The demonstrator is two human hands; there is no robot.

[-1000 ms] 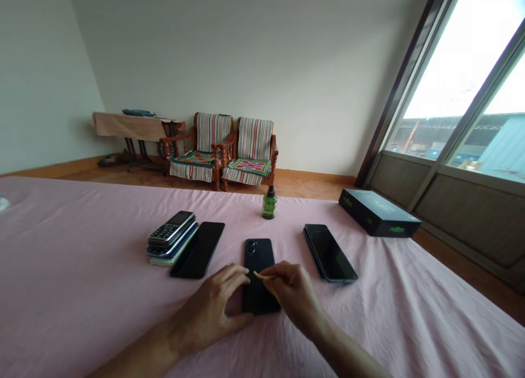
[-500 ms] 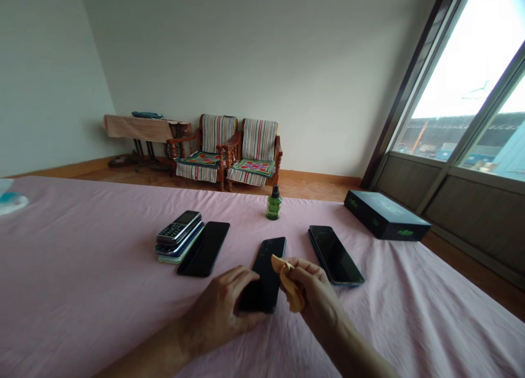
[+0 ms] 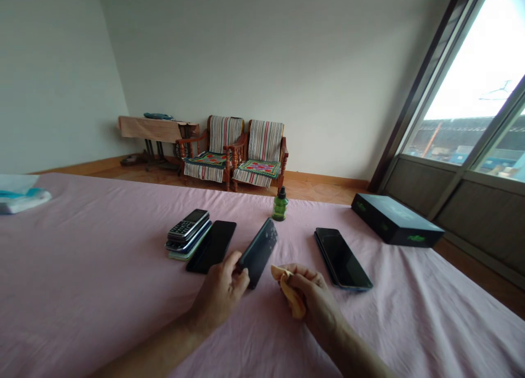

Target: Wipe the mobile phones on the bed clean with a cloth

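Observation:
My left hand [image 3: 223, 290] grips the near end of a black smartphone [image 3: 260, 250], which is lifted off the pink cloth and tilted, back side up. My right hand [image 3: 314, 301] is closed on a small orange cloth [image 3: 290, 295], just right of the phone and apart from it. Left of the held phone lies another black phone [image 3: 212, 245] flat on the cloth, beside a stack of keypad phones [image 3: 189, 233]. To the right lies a dark phone pair [image 3: 343, 257].
A small green bottle [image 3: 280, 205] stands behind the phones. A black box [image 3: 396, 219] sits at the far right of the pink-covered table [image 3: 90, 279]. A white and blue packet [image 3: 20, 193] lies at the far left edge. Chairs stand by the wall.
My left hand has lifted the black phone off the cloth and swung it left. My right hand with the orange cloth has come off the phone and moved slightly right.

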